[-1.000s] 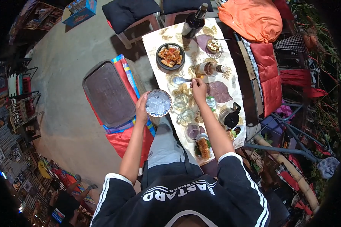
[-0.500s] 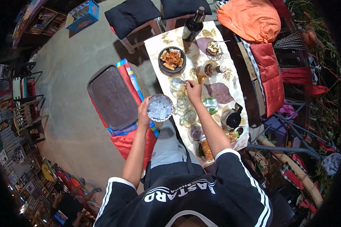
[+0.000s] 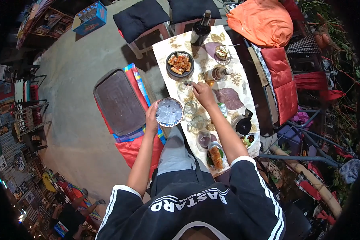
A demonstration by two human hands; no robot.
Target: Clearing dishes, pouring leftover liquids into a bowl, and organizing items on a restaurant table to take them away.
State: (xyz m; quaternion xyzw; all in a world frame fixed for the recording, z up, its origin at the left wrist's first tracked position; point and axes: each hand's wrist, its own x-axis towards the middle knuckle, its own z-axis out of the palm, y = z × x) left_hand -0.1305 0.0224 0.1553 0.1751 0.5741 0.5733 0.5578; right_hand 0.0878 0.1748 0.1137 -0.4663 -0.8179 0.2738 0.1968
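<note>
My left hand (image 3: 152, 116) grips the rim of a patterned bowl (image 3: 181, 120) full of ice cubes (image 3: 169, 112), held beside the table. Over the far glass (image 3: 185, 89), my right hand (image 3: 203, 94) pinches what looks like a small metal spoon (image 3: 188, 83), its tip at the glass's mouth. Whether ice lies on it is too small to tell. Nearer me stand more clear glasses in a row: one (image 3: 191, 107), another (image 3: 197, 123) and a third (image 3: 204, 139). Just right of my right hand is an amber bottle (image 3: 217, 75).
On the patterned tablecloth (image 3: 240, 92) stand a dark bowl of food (image 3: 180, 64), a dark wine bottle (image 3: 200, 29), a small dessert dish (image 3: 223, 52), a glass pot with black lid (image 3: 243, 125) and a plate of fried food (image 3: 216, 157). A brown tray (image 3: 120, 104) rests on the left bench.
My right hand and the spoon have shifted slightly within the view, staying at the far glass. My left hand still holds the ice bowl in nearly the same place.
</note>
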